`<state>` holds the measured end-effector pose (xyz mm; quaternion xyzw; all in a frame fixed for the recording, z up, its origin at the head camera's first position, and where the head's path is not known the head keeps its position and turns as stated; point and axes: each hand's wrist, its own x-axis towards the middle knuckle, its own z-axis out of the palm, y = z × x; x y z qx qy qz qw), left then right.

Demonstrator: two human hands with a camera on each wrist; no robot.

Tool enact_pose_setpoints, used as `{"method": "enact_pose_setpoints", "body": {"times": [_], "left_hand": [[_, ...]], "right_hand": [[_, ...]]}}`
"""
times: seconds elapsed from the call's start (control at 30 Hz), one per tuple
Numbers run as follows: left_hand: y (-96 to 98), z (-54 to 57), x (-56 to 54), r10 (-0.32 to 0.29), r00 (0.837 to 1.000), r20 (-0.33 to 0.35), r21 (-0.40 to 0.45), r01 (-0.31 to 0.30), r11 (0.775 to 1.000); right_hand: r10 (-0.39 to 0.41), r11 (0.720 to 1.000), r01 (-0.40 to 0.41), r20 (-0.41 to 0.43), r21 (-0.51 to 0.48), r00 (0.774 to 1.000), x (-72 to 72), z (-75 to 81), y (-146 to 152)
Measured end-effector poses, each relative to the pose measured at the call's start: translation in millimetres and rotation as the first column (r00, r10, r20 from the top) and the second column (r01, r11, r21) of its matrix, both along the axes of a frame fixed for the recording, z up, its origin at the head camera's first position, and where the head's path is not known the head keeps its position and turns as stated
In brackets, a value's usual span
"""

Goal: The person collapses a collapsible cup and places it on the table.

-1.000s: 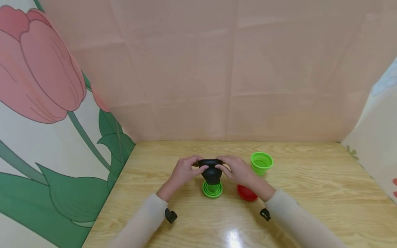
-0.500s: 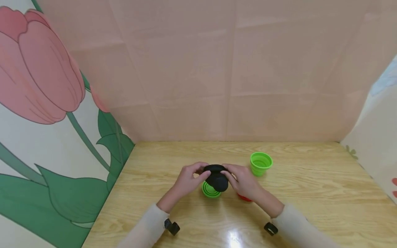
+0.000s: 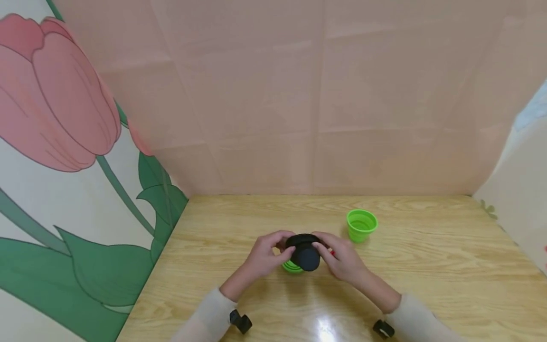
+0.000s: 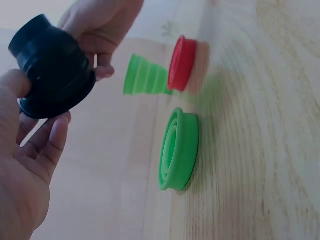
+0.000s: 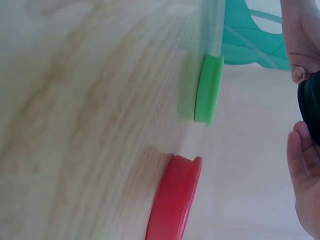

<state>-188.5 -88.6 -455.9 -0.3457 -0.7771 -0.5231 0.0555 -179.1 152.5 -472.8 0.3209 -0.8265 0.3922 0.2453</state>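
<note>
Both hands hold one black collapsible cup [image 3: 306, 258] above the table, its base tilted toward the head camera. My left hand [image 3: 268, 255] grips the rim side at the left, thumb on the wall. On the opposite side my right hand [image 3: 343, 258] pinches it the same way. The left wrist view shows the black cup [image 4: 52, 70] extended, with stepped walls and a wide rim. Below it a flattened green collapsible cup [image 4: 180, 150] lies on the table. A flattened red collapsible cup [image 5: 175, 197] lies beside that one, mostly hidden behind my right hand in the head view.
An extended green collapsible cup [image 3: 361, 225] stands upright on the wooden table [image 3: 436, 256], behind and right of my hands. A pink-beige sheet [image 3: 316, 104] rises at the table's back edge. A wall with painted tulips [image 3: 64, 99] borders the left side.
Both hands have brought the black cup nearer and slightly right, tilting its base toward the head camera. The cup now covers more of the flattened green cup; the right hand covers most of the red one.
</note>
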Motion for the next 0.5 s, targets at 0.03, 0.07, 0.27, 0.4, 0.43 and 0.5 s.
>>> {"method": "enact_pose_setpoints", "body": {"times": [0.03,0.07,0.27,0.4,0.43,0.5], "left_hand": [[0.7,-0.2,0.7,0.001,1.000,-0.007,0.001,-0.001,1.000],[1.3,-0.4,1.2,0.003,1.000,-0.017,-0.002,-0.003,1.000],[2.2,-1.3,2.1,0.068,0.998,0.006,-0.025,-0.068,0.997],[2.8,-1.2,2.6,0.094,0.993,0.070,-0.035,-0.092,0.995],[3.2,-1.2,2.9,0.082,0.992,0.095,-0.033,-0.079,0.996],[4.4,-1.4,3.1,0.046,0.988,0.146,-0.024,-0.043,0.999]], "right_hand": [[0.019,0.999,-0.018,0.044,-0.027,0.999,1.5,-0.1,0.0],[0.051,0.997,-0.045,0.102,-0.061,0.993,2.7,-0.3,0.1],[0.393,0.894,-0.221,0.446,-0.389,0.804,6.9,-0.9,1.9],[0.510,0.831,-0.253,0.496,-0.496,0.703,7.2,-3.1,2.9],[0.511,0.829,-0.251,0.496,-0.499,0.702,7.3,-3.5,2.8],[0.499,0.834,-0.247,0.484,-0.493,0.719,7.4,-4.1,1.9]]}}
